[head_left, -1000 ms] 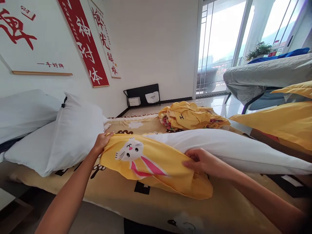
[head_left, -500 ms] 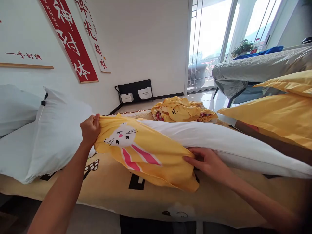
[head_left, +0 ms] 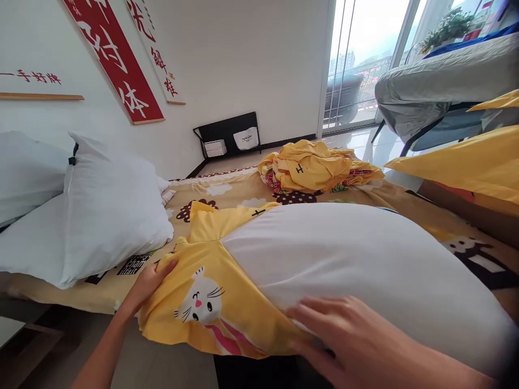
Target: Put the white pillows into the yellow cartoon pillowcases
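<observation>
A yellow pillowcase (head_left: 182,275) with a white rabbit print covers the left end of a long white pillow (head_left: 344,248). My left hand (head_left: 152,281) is closed on the pillowcase near its left end. Lower right, my right hand (head_left: 340,329), slightly blurred, grips the case's edge where it meets the pillow, fingers above and thumb lower on the yellow cloth. Most of the pillow lies bare to the right of the case.
White pillows (head_left: 117,210) are piled on the left of the patterned bed sheet (head_left: 239,189). Crumpled yellow bedding (head_left: 316,167) lies beyond the pillow. More yellow cloth (head_left: 478,162) is at the right, near a grey-covered table (head_left: 441,75).
The pillowcase and pillow have come lower and nearer, with more of the white pillow showing. My left hand has moved down. My right hand has also moved lower.
</observation>
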Demonstrator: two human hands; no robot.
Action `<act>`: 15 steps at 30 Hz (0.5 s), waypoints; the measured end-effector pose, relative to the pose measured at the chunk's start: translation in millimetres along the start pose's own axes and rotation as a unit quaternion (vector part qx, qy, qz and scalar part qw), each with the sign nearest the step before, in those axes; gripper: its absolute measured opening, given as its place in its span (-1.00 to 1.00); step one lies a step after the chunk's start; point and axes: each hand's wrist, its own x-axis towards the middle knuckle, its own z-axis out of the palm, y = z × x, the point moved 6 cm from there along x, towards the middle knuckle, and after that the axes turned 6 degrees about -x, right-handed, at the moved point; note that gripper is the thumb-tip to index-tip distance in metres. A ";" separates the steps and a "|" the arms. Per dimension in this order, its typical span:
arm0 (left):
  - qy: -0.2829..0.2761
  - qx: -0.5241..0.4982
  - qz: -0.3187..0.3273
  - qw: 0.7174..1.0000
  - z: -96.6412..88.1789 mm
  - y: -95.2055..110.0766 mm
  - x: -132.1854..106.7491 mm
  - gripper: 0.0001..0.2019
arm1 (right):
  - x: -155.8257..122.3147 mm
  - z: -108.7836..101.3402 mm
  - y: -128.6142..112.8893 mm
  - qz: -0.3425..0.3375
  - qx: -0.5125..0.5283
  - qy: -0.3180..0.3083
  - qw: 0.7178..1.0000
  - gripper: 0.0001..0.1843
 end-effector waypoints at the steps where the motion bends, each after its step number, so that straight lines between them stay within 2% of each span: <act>1: -0.021 -0.016 -0.020 0.999 4.8 -4.8 -2.1 -0.46 | 16.1 6.7 -2.0 0.001 -0.016 -0.031 0.999 -0.76; 5: -0.054 -0.059 -0.044 0.996 20.8 -16.4 -7.5 -0.52 | 72.3 53.2 -1.3 0.035 -0.033 -0.185 0.981 -0.64; 8: -0.034 -0.077 -0.031 0.996 21.1 -16.7 -11.0 -0.54 | 84.8 94.7 -17.3 -0.040 0.019 -0.299 0.953 -0.62; 10: 0.018 -0.028 0.004 0.999 12.4 -9.5 -13.3 -0.53 | 79.2 117.5 -27.4 -0.078 0.089 -0.381 0.917 -0.69; 12: 0.097 0.067 0.065 0.991 -0.3 4.9 -16.2 -0.51 | 71.2 130.0 -31.1 -0.067 0.196 -0.437 0.875 -0.74; 15: 0.227 0.195 0.185 0.936 -14.6 32.3 -20.9 -0.51 | 63.6 127.2 -24.5 0.019 0.386 -0.446 0.807 -0.71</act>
